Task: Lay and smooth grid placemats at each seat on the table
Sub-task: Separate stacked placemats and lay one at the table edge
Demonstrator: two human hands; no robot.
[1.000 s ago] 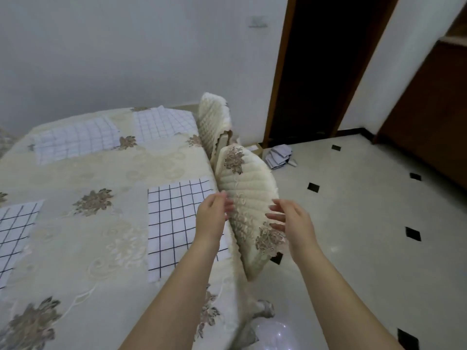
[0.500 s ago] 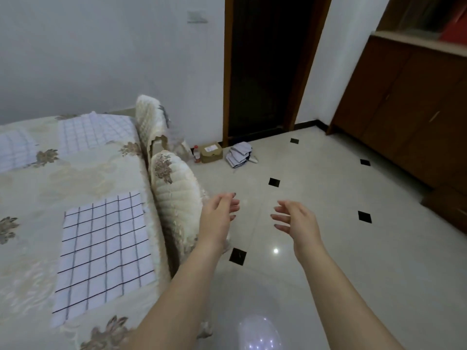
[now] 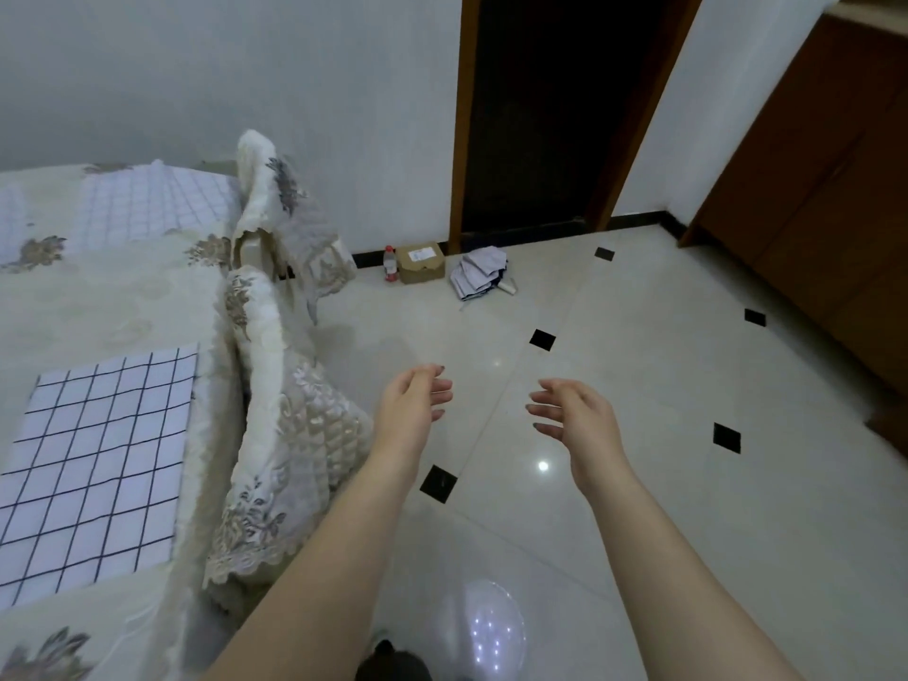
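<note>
While the cardboard box (image 3: 420, 262) stands closed, grid placemat (image 3: 98, 464) flat on the table (image 3: 98, 307), left of the left hand (image 3: 410, 410) and right hand (image 3: 575, 415), both relaxed, empty.

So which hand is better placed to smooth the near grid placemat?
Left, probably: the left hand hangs empty beside the chair, nearer the near grid placemat; the right hand is farther out over the floor.
</note>
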